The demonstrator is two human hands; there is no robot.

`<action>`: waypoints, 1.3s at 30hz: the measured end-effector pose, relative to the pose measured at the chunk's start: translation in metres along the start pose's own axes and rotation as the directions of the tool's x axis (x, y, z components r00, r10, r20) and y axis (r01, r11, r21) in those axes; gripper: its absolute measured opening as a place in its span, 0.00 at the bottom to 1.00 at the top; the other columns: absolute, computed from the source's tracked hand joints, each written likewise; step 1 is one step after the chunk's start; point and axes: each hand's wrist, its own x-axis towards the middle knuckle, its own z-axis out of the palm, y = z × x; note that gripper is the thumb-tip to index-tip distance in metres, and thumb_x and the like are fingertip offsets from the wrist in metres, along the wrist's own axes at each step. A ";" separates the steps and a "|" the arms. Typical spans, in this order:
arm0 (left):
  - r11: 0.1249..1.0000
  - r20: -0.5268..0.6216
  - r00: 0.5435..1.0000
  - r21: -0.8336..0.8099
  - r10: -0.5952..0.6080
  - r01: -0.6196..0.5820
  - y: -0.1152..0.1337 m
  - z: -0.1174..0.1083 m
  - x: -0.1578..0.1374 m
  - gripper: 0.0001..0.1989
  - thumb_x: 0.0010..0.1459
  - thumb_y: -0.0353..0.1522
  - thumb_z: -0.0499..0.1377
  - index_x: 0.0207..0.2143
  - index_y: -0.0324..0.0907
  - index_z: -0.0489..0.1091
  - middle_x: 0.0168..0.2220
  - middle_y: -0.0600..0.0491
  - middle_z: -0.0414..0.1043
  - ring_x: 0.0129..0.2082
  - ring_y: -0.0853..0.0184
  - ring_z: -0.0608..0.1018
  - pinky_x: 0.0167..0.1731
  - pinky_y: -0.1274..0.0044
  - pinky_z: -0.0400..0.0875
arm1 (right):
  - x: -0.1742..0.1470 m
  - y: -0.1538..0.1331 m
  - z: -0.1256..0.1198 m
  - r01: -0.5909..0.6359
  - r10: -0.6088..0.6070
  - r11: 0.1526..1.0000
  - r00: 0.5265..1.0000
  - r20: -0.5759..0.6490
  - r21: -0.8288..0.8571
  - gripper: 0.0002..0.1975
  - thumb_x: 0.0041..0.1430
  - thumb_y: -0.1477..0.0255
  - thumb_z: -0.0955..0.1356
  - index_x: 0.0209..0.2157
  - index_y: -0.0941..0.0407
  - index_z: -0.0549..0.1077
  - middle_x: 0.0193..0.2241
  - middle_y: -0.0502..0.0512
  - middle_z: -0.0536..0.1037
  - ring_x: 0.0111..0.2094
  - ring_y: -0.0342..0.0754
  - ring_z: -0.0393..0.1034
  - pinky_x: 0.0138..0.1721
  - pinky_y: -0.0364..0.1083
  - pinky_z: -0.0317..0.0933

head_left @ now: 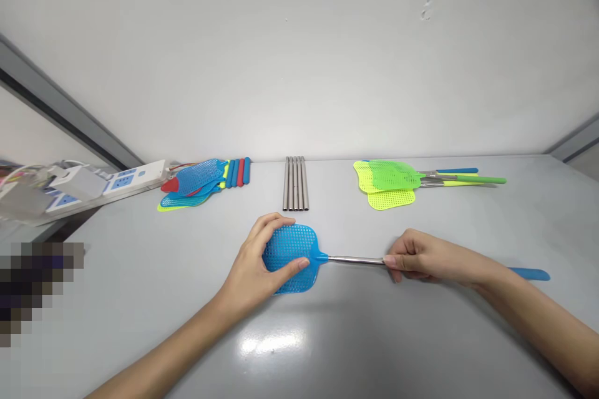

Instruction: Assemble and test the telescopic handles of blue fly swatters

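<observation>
A blue fly swatter (306, 237) lies sideways in front of me, its perforated head to the left and its blue handle end showing past my right forearm. My left hand (262, 259) grips the head, thumb on the near face and fingers over the far edge. Farther right, my right hand (412, 255) pinches the metal rod between thumb and fingers. Part of the rod and handle is hidden behind that hand and wrist.
Along the back lie blue, red and yellow swatter heads (199, 179) with coloured handles (240, 173), a row of metal tubes (295, 184), and a stack of green and yellow swatters (388, 177). Power strips (135, 177) with plugs occupy the left side. A wall (299, 75) rises behind.
</observation>
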 end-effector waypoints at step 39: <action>0.998 0.005 1.000 0.069 0.011 -0.011 0.000 0.005 0.001 0.17 0.54 0.37 0.54 0.48 0.49 0.61 0.48 0.51 0.56 0.47 0.61 0.65 0.46 0.69 0.63 | -0.004 -0.008 0.004 -0.034 0.034 0.999 0.998 0.056 0.009 0.22 0.53 0.54 0.61 0.28 0.60 0.71 0.14 0.45 0.58 0.15 0.36 0.50 0.16 0.38 0.45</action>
